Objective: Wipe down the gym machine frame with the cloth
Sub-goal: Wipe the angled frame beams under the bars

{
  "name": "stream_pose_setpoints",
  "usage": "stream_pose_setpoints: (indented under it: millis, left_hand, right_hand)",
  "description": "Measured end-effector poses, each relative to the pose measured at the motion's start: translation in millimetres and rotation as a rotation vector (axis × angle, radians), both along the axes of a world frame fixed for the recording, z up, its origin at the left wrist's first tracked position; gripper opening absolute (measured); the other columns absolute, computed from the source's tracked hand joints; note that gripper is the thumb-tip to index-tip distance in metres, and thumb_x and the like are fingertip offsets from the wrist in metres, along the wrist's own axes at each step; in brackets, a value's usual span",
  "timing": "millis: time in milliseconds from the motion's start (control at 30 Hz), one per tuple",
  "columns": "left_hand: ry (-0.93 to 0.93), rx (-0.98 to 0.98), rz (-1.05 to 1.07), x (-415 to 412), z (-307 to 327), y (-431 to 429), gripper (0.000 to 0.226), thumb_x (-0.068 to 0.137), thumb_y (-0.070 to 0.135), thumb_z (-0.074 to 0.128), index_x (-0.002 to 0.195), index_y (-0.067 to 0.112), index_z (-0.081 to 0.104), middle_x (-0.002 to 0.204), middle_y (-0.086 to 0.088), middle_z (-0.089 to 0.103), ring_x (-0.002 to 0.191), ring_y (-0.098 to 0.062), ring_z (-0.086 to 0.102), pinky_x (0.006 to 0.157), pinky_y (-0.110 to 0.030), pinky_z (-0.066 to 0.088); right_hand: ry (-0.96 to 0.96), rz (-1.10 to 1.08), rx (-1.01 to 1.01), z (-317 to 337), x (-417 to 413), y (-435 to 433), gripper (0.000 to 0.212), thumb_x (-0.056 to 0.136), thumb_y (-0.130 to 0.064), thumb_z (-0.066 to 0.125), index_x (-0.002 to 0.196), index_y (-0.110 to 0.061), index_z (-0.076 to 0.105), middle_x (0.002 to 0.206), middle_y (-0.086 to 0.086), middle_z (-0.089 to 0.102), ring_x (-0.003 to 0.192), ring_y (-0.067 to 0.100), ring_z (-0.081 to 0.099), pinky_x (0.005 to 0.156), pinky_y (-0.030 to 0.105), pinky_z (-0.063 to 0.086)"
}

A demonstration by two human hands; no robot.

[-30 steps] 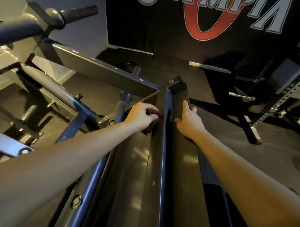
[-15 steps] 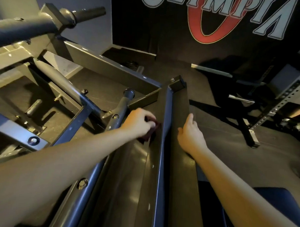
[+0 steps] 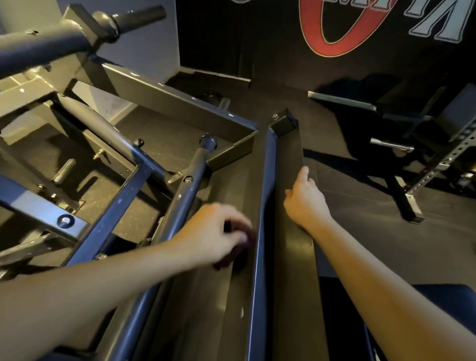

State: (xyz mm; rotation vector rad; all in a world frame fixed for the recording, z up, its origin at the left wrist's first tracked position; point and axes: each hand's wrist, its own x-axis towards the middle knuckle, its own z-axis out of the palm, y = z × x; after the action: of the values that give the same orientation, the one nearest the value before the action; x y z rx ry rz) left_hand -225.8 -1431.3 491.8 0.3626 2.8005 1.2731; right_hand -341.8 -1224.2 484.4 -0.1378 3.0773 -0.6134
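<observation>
The left hand (image 3: 216,233) is curled round a dark cloth (image 3: 237,257), bunched under the fingers and pressed to the left face of the frame (image 3: 264,181), the long dark beam that runs up the middle of the view. Only a small part of the cloth shows below and beside the knuckles; the hand is a little blurred. The right hand (image 3: 305,201) lies on the beam's right face, forefinger straight along the edge and thumb spread toward the ridge, holding nothing; its other fingers are hidden past the edge. The two hands sit on opposite sides of the ridge, the left nearer the camera. Left of the beam a round tube (image 3: 194,173) slants up beside the left wrist, among grey cross members. A perforated rack (image 3: 453,150) stands on the floor (image 3: 364,225) at the right, well apart. A blue pad (image 3: 443,295) shows under the right forearm.
</observation>
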Motion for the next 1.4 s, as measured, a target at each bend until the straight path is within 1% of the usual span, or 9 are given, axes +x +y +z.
stream_pose_setpoints:
  millis: [100,200,467,633,800,900,1067,1233,1400]
  left_hand:
    - [0.039,0.07,0.175,-54.8,-3.7,10.2,0.015,0.091,0.021,0.074,0.103,0.029,0.077,0.098,0.015,0.07,0.096,-0.002,0.063,0.092,-0.024,0.048]
    - [0.005,0.084,0.249,-68.3,-7.0,13.2,0.015,0.091,0.024,0.075,0.106,0.026,0.077,0.098,0.014,0.069,0.101,-0.007,0.063,0.079,-0.016,0.042]
    - [-0.178,0.088,-0.029,73.1,4.1,1.0,0.018,0.091,0.03,0.075,0.102,0.043,0.072,0.099,0.025,0.069,0.099,0.01,0.063,0.084,-0.014,0.053]
    - [0.051,0.029,0.137,-12.7,4.2,18.7,0.016,0.095,0.025,0.07,0.109,0.032,0.074,0.1,0.022,0.064,0.093,0.006,0.057,0.085,-0.014,0.043]
    - [-0.041,0.104,0.258,-59.9,-1.4,18.0,0.021,0.094,0.026,0.072,0.115,0.026,0.075,0.107,0.011,0.068,0.11,-0.011,0.061,0.081,-0.021,0.044]
    - [-0.041,0.055,0.097,-2.8,8.9,14.8,0.019,0.092,0.029,0.074,0.112,0.031,0.073,0.1,0.019,0.067,0.102,-0.002,0.064,0.075,-0.012,0.045]
    - [-0.26,0.097,-0.195,101.4,12.9,-3.6,0.019,0.089,0.025,0.077,0.107,0.033,0.076,0.099,0.019,0.07,0.098,0.003,0.066,0.086,-0.016,0.054]
    - [-0.049,0.052,0.025,43.8,8.1,7.1,0.016,0.093,0.026,0.072,0.108,0.032,0.073,0.096,0.023,0.066,0.099,0.005,0.062,0.081,-0.012,0.046]
    - [-0.222,0.234,0.215,19.8,2.1,10.9,0.017,0.092,0.025,0.075,0.109,0.025,0.076,0.101,0.011,0.071,0.102,-0.01,0.066,0.085,-0.027,0.055]
  right_hand:
    - [-0.01,-0.008,0.002,1.7,0.7,-0.7,0.076,0.108,-0.021,0.047,0.161,-0.001,-0.004,0.153,0.026,0.037,0.122,0.036,0.057,0.088,0.036,0.048]
    - [-0.004,-0.018,0.002,2.3,1.4,-0.2,0.076,0.108,-0.021,0.047,0.161,-0.001,-0.003,0.154,0.026,0.038,0.127,0.036,0.054,0.094,0.037,0.047]
    - [0.02,-0.024,-0.02,-4.1,-2.4,0.3,0.073,0.106,-0.021,0.049,0.159,0.0,0.004,0.143,0.027,0.047,0.118,0.038,0.058,0.08,0.034,0.041]
    - [0.014,-0.021,-0.032,-2.3,-1.7,0.7,0.073,0.106,-0.02,0.051,0.16,0.0,0.007,0.14,0.026,0.05,0.118,0.036,0.059,0.082,0.034,0.044]
    - [0.012,-0.043,-0.063,-0.3,0.4,-0.1,0.074,0.105,-0.022,0.051,0.161,-0.004,0.005,0.133,0.023,0.057,0.112,0.033,0.063,0.09,0.041,0.055]
    - [0.008,-0.038,-0.065,-0.2,-0.4,0.5,0.074,0.105,-0.022,0.051,0.161,-0.003,0.005,0.132,0.024,0.057,0.112,0.034,0.063,0.085,0.038,0.051]
    - [0.011,-0.033,-0.073,-0.5,-0.2,0.1,0.073,0.106,-0.02,0.05,0.16,-0.001,0.006,0.134,0.026,0.055,0.115,0.036,0.06,0.086,0.038,0.048]
    - [-0.018,-0.053,-0.098,1.7,0.4,-0.9,0.073,0.105,-0.019,0.052,0.16,-0.003,0.007,0.136,0.026,0.054,0.115,0.037,0.06,0.084,0.039,0.048]
    - [-0.017,-0.085,-0.176,7.8,6.6,0.3,0.071,0.104,-0.02,0.055,0.161,-0.008,0.014,0.134,0.022,0.058,0.113,0.035,0.062,0.083,0.038,0.05]
